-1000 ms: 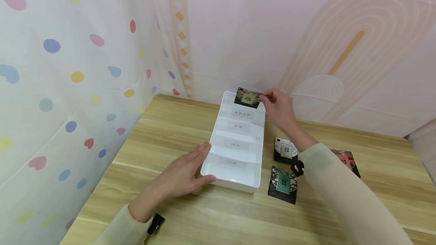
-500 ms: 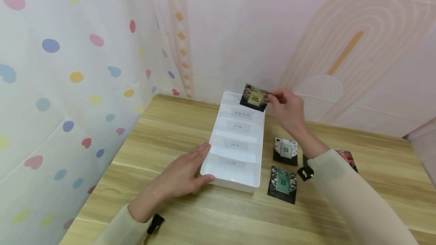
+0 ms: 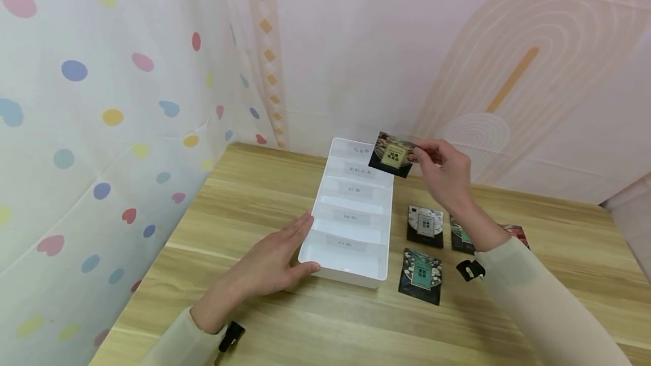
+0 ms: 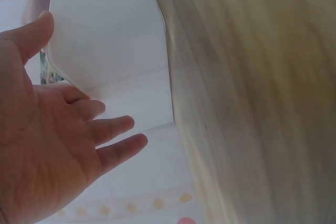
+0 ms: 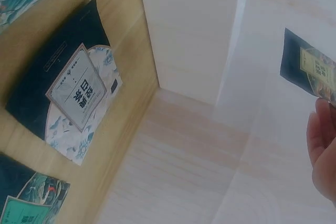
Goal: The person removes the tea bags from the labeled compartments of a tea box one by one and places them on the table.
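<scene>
My right hand (image 3: 450, 177) pinches a dark tea sachet (image 3: 394, 157) with a yellow label by its right edge. The sachet hovers over the far right corner of a long white divided box (image 3: 351, 278), tilted toward me. In the right wrist view the same sachet (image 5: 310, 69) shows in front of the fingers. My left hand (image 3: 269, 258) rests against the box's near left corner, thumb at the front and fingers along the side. From the left wrist view, those fingers (image 4: 113, 129) look nearly straight beside the white wall. Paper labels mark the box's compartments.
Right of the box lie a white-labelled sachet (image 3: 425, 225) and a teal-labelled one (image 3: 421, 275). Further right, a green-labelled sachet (image 3: 459, 237) and a red one (image 3: 517, 235) are partly covered by my right arm. A pink curtain (image 3: 356, 61) hangs behind the wooden table.
My right hand has drawn the yellow-labelled sachet rightward and slightly nearer, uncovering the far compartment's label. The green-labelled sachet now shows beside my wrist. My left hand stays at the box.
</scene>
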Demonstrator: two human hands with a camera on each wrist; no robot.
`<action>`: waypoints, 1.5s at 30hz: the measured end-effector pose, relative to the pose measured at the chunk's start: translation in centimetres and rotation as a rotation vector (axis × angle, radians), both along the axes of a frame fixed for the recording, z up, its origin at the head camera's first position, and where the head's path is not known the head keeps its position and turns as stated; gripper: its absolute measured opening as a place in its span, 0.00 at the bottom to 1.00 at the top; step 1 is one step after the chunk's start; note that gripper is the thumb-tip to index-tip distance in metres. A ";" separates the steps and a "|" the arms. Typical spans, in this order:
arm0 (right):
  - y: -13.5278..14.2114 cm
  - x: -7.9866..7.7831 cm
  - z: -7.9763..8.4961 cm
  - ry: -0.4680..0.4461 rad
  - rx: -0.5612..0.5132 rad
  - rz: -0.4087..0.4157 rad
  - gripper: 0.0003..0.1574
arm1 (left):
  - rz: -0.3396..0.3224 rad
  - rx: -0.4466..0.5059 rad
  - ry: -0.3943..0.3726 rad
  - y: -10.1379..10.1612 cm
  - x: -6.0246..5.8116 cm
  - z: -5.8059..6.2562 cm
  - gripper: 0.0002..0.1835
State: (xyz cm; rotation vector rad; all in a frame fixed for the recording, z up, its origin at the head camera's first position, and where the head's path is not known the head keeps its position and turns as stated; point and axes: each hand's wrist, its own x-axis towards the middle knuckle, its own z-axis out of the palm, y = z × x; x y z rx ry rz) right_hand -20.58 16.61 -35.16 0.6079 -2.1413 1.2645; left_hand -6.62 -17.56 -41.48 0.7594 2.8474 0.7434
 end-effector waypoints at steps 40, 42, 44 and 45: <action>6.1 6.8 -1.7 -0.041 -0.034 -0.085 0.06 | 0.005 0.007 -0.030 -0.1 -0.2 -0.1 0.53; 6.5 7.2 -1.8 -0.054 -0.029 -0.089 0.06 | 0.006 0.007 -0.034 -0.1 -0.2 -0.1 0.53; 6.8 7.5 -1.9 -0.073 -0.032 -0.093 0.06 | 0.006 0.007 -0.035 -0.1 -0.3 0.0 0.53; 7.0 7.7 -1.9 -0.079 -0.032 -0.099 0.07 | 0.006 0.008 -0.037 -0.1 -0.3 0.0 0.53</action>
